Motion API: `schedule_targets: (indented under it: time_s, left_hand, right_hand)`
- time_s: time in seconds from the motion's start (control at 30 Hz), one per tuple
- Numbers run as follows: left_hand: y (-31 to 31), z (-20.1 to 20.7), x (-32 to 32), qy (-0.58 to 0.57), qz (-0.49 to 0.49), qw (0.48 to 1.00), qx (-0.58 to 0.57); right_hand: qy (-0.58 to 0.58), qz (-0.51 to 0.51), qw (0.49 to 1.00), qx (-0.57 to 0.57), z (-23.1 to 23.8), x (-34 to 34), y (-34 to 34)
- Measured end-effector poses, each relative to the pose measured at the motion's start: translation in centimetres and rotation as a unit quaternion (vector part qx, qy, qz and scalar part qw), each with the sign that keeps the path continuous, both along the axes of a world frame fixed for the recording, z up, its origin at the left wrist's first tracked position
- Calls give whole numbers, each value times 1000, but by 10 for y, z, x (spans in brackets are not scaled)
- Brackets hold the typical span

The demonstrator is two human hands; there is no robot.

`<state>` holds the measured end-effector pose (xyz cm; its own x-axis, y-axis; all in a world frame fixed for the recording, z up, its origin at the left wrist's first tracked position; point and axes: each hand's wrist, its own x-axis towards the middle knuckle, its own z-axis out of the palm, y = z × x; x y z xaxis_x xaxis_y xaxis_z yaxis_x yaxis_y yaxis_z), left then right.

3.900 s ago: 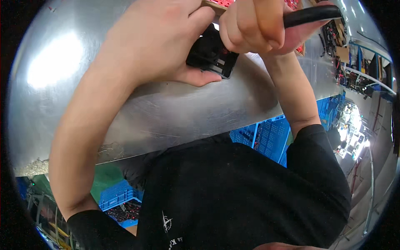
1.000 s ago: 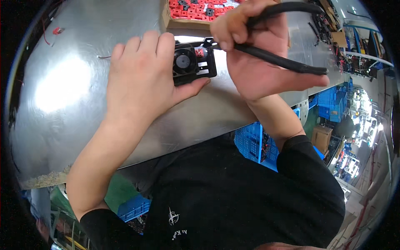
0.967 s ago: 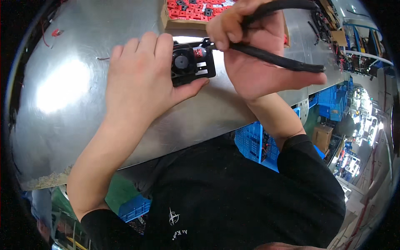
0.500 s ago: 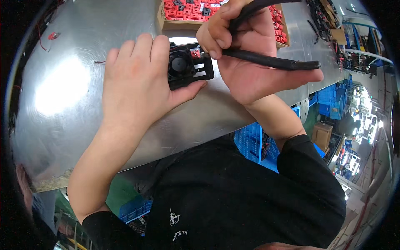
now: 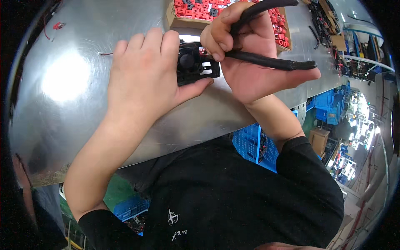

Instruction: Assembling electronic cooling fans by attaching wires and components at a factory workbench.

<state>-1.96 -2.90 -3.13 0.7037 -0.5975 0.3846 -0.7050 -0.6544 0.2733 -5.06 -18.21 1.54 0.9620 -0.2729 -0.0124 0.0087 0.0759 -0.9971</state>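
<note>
My left hand is closed around a small black plastic housing with a round fan, its thumb along the near edge and its fingers over the far side. A short thin wire with a pale end sticks out beyond that hand's knuckles. In my right hand, palm up, is a pair of pliers with two spread black handles. Its fingertips and the tool's front end meet the right end of the housing. The fingers hide the jaws, so I cannot tell what they touch.
Beyond my hands, a cardboard box holds many small red and black parts on the metal table. A small red piece with a wire lies at the far left. Blue crates stand below the table edge.
My left hand and the fan housing have shifted slightly to the right. The red part seen inside the housing before is now mostly covered by my right fingertips. Both grips look the same.
</note>
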Motion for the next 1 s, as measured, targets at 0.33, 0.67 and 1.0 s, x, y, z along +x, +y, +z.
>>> schedule_targets:
  time_s: [0.33, 0.67, 1.0]
  left_hand:
    - [-1, 0, 0, -16, 4, 1000, 2]
    - [1, -2, -1, -9, 5, 1000, -1]
    - [6, 8, 25, 18, -113, 993, -9]
  right_hand:
    - [-91, 63, 993, 49, -22, -5, -16]
    - [-101, 120, 988, 13, -11, -6, -14]
    - [-338, 554, 759, -60, -31, 71, -73]
